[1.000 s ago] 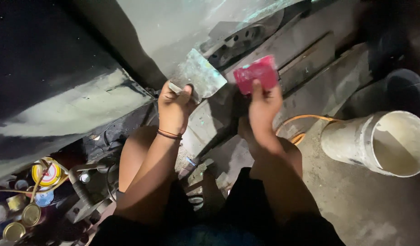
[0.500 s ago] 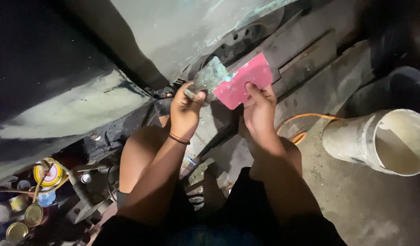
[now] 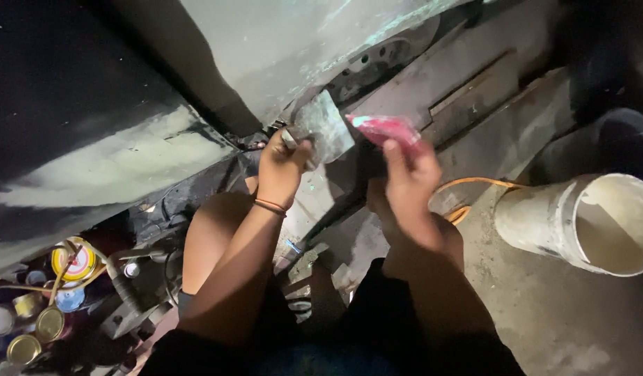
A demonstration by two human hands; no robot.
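1. Two hands raised before a grey car panel (image 3: 280, 49).
2. Left hand (image 3: 283, 167) fisted around scraper (image 3: 325, 129) handle; blade wide, flat, long axis running up-right from the fist, edge toward the panel.
3. Right hand (image 3: 408, 174) pinching pink spreader (image 3: 384, 129); it lies nearly level, left tip just beside the blade.
4. White bucket (image 3: 586, 219) on its side, right.
5. Tins (image 3: 29, 317) lower left.

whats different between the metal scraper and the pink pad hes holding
The metal scraper is grey, flat and stiff with a broad blade; the pink pad is bright pink and looks soft, though it is blurred. The scraper sits in the left hand, gripped by its handle; the pad is pinched in the fingers of the right hand. Both are held up side by side near the pale panel.
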